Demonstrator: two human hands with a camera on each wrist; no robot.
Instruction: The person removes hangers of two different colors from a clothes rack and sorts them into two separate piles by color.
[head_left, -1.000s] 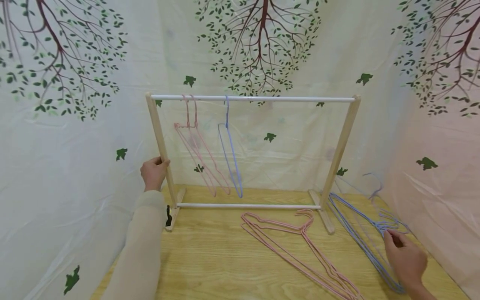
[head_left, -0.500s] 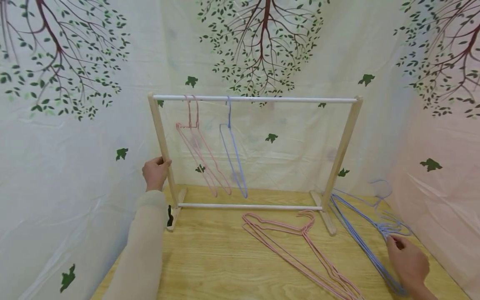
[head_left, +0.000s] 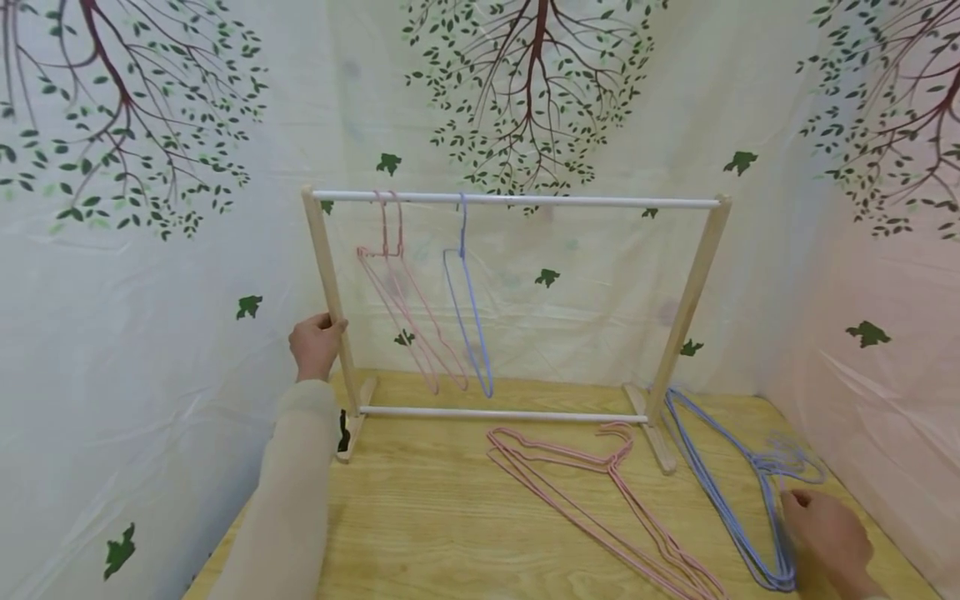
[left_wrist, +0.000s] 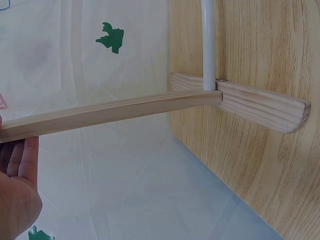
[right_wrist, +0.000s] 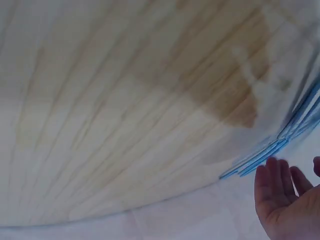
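Note:
A wooden rack [head_left: 328, 275] with a white top rail [head_left: 570, 201] stands on the table. Two pink hangers [head_left: 405, 308] and a blue hanger [head_left: 468, 317] hang from the rail near its left end. My left hand [head_left: 318, 343] grips the rack's left post; in the left wrist view the fingers [left_wrist: 17, 165] lie under the post [left_wrist: 110, 112]. A bunch of blue hangers [head_left: 720, 475] lies right of the rack. My right hand [head_left: 825, 525] rests beside their necks with its fingers [right_wrist: 272, 175] straight next to the blue wires [right_wrist: 280, 145]. Pink hangers [head_left: 600, 500] lie in front of the rack.
The wooden table [head_left: 435, 517] is closed in by a white sheet [head_left: 150, 350] printed with trees on the left, back and right. The rack's foot [left_wrist: 260, 102] and lower white rail [head_left: 495, 414] sit near the table's left edge.
The blue hanger whose hook stood raised at the right has come down flat onto the pile. My right hand has slid toward the table's near edge and its fingers have straightened. My left hand stays on the post.

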